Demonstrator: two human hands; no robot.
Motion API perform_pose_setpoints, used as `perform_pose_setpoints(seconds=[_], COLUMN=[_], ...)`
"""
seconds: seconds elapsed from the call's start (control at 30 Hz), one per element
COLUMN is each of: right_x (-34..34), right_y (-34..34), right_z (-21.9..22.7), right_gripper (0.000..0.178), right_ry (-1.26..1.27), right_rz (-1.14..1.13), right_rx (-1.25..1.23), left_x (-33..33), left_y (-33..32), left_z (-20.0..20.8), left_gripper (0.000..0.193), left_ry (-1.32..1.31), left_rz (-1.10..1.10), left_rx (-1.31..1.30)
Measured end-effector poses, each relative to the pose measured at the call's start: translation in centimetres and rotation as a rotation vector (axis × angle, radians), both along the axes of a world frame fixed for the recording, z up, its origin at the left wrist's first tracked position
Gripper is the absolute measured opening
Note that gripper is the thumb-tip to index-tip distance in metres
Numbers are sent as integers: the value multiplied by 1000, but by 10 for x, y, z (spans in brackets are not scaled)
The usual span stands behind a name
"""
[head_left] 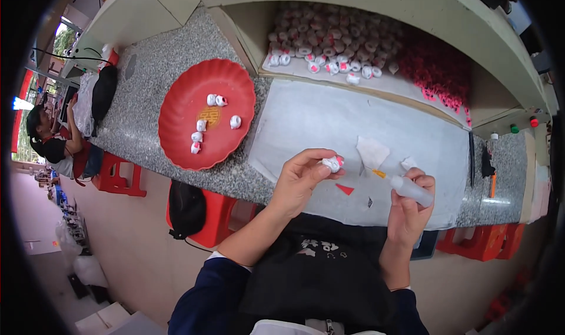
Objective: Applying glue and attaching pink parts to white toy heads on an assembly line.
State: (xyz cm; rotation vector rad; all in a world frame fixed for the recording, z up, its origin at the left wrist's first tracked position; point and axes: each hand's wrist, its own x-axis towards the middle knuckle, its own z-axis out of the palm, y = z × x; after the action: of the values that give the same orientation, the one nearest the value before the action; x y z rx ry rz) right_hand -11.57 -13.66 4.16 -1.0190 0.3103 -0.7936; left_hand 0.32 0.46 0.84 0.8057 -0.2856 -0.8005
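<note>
Over the white paper sheet (306, 114) on the speckled counter, my left hand (297, 182) pinches a small white figurine piece (334, 163) with pink marks between thumb and fingertips. My right hand (409, 214) is closed around a translucent squeeze bottle (412, 191). Its thin orange nozzle (378, 173) points left toward the piece, with a gap between them. Beneath the hands lie a torn white scrap (373, 151) and a red triangular scrap (345, 189). Left of the paper, a red scalloped tray (172, 105) holds several similar white pieces (196, 137).
Under the overhanging shelf at the back are a heap of white pieces (329, 37) and a heap of bright pink parts (435, 70). Red stools (215, 217) stand below the counter. At the far left sits another person (65, 138). Small coloured caps (514, 128) are at right.
</note>
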Motion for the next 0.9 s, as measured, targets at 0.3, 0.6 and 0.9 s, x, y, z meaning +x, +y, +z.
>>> perform_pose_setpoints(seconds=[0.3,0.6,0.9], right_x=[-5,-7,-5], right_y=[26,29,27], right_z=[2,0,0], right_gripper=[33,43,44], right_ry=[66,20,23], right_rz=[-134,-55,-48], right_rx=[-713,-840,-845], left_x=[-23,-25,-25], left_y=[13,14,12], left_z=[-1,-1,-1], left_gripper=[37,37,37], left_ry=[-52,-64,-57], left_rz=[119,145,134], left_rx=[38,47,68])
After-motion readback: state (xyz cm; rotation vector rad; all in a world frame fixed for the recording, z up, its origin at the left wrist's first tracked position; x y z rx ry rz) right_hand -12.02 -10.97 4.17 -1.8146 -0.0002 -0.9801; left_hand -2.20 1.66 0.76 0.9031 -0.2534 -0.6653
